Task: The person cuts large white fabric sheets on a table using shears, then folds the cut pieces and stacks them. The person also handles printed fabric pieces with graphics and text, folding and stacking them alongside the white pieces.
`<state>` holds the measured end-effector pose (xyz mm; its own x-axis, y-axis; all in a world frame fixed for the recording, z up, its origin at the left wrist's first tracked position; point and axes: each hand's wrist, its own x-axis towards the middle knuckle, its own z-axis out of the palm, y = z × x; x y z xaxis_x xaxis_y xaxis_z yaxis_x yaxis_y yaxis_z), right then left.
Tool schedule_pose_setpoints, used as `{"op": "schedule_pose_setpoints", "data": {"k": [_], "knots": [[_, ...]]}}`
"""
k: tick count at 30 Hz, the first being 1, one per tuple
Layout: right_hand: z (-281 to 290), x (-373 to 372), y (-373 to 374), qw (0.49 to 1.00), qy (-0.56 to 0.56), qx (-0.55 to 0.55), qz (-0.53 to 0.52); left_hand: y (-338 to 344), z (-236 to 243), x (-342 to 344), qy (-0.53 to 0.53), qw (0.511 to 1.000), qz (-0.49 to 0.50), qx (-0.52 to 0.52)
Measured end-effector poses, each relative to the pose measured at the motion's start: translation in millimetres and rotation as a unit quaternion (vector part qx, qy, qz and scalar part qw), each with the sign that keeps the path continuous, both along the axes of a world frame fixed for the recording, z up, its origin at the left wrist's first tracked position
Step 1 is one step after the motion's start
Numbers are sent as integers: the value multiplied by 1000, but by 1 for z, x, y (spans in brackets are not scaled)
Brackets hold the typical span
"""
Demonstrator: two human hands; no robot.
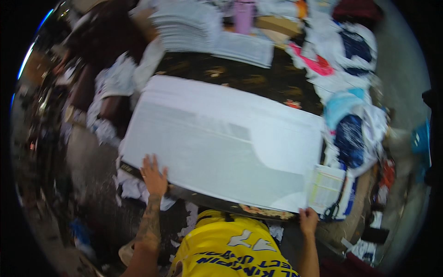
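A large white and pale grey sheet (pixel 203 143) lies flat and slightly askew on the dark worktable (pixel 277 83) in front of me. Whether it is paper or cloth I cannot tell. My left hand (pixel 153 176) rests on its near left edge, fingers spread and flat. At the near right corner, my right hand (pixel 308 220) has its fingers closed on the sheet's edge. Beside that corner are a printed card (pixel 326 184) and a pair of dark-handled scissors (pixel 331 211).
Stacked pale sheets (pixel 187 27) and a purple bottle (pixel 243 17) stand at the far side. Plastic bags (pixel 351 138) and crumpled wrapping crowd the right. More crumpled white material (pixel 115 78) lies at the left, and scraps (pixel 265 211) dot the table's near edge.
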<state>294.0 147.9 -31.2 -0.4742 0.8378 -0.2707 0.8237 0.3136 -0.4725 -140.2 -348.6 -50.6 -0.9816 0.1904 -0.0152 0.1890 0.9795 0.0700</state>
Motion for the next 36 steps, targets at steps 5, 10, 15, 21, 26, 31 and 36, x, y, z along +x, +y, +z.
{"op": "schedule_pose_setpoints", "data": {"k": [5,10,15,21,26,31,36], "knots": [[-3,0,15,1000,-19,-7,-7,-111,-4,-75,169,967,170,87],[11,-17,10,996,-86,24,-20,-78,-19,-122,167,971,76,154],[18,-22,1,991,-108,48,-64,-68,-3,-123,143,972,104,156],[31,-29,5,982,-167,70,-53,-5,19,-204,213,956,-14,199],[50,-32,3,977,-183,93,-55,53,-7,-388,132,966,-170,142],[59,-20,8,987,12,-28,-158,-69,-30,-374,27,981,-33,188],[53,1,24,970,106,-150,-158,-214,-39,-220,-152,975,123,107]]}}
